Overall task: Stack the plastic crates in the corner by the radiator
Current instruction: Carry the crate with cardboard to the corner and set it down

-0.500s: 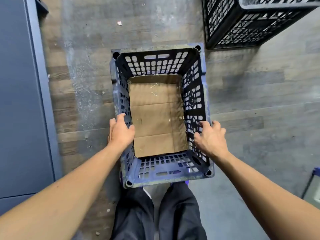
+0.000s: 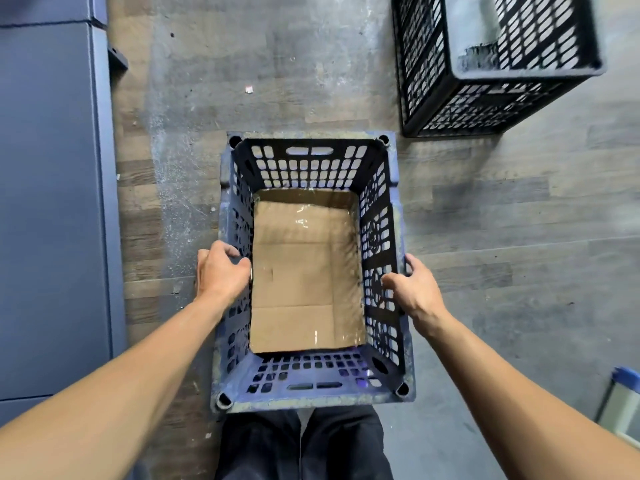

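A blue perforated plastic crate [image 2: 311,161] sits directly below me, above my legs, with a sheet of brown cardboard [image 2: 301,271] lying in its bottom. My left hand [image 2: 221,268] grips the crate's left rim, thumb inside the wall. My right hand [image 2: 414,289] grips the right rim, thumb inside and fingers curled over the outer edge. A second crate, black [image 2: 485,95], stands on the floor at the upper right, open side up, apart from the blue one.
A dark blue cabinet or panel [image 2: 52,202] runs along the left edge. The floor is worn wood-look planking [image 2: 519,220] with dusty scuffs. A blue-and-white object [image 2: 623,400] shows at the lower right edge. No radiator is in view.
The view has shifted, so the blue crate sits lower and the black crate shows more fully. My right hand has moved from the inner wall to the outer rim.
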`<state>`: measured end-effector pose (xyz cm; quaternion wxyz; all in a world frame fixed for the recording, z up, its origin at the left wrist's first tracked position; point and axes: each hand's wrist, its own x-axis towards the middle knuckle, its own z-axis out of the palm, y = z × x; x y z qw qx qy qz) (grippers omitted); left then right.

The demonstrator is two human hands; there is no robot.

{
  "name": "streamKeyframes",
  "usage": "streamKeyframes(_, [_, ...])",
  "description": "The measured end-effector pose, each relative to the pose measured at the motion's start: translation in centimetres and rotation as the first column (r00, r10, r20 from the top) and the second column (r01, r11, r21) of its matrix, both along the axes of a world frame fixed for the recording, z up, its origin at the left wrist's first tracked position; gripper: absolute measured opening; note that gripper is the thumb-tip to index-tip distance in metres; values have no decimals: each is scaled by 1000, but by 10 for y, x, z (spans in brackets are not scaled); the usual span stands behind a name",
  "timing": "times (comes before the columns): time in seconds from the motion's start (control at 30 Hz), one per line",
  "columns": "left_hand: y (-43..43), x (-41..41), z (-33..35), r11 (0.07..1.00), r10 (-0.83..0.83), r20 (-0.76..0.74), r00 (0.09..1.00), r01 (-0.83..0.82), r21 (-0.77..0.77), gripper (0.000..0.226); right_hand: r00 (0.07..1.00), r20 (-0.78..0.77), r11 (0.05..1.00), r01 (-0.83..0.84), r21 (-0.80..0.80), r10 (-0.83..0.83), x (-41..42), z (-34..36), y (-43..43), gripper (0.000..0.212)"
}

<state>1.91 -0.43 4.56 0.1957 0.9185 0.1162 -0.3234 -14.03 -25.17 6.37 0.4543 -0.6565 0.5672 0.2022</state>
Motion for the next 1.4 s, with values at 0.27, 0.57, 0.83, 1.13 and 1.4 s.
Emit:
streamKeyframes(0.27, [-13,6,138,997,81,84,993,-82,8,18,996,24,996,-91,0,91,16,124,-30,16])
streamKeyframes(0.57, [-37,6,334,997,32,244,969,-48,56,32,958,22,926,-270,-263,285,31,296,-62,26])
streamKeyframes(0.83, [-48,38,436,991,-65,343,937,21,132,14,909,74,806,-324,-495,411,61,413,-80,21])
streamKeyframes(1.13, [-41,116,493,992,-81,423,902,33,120,11,894,99,764,-311,-565,438,127,477,-79,18])
streamKeyframes(1.4, [-34,187,523,994,-103,466,879,81,67,21,891,131,780,-299,-550,434,190,510,-74,17])
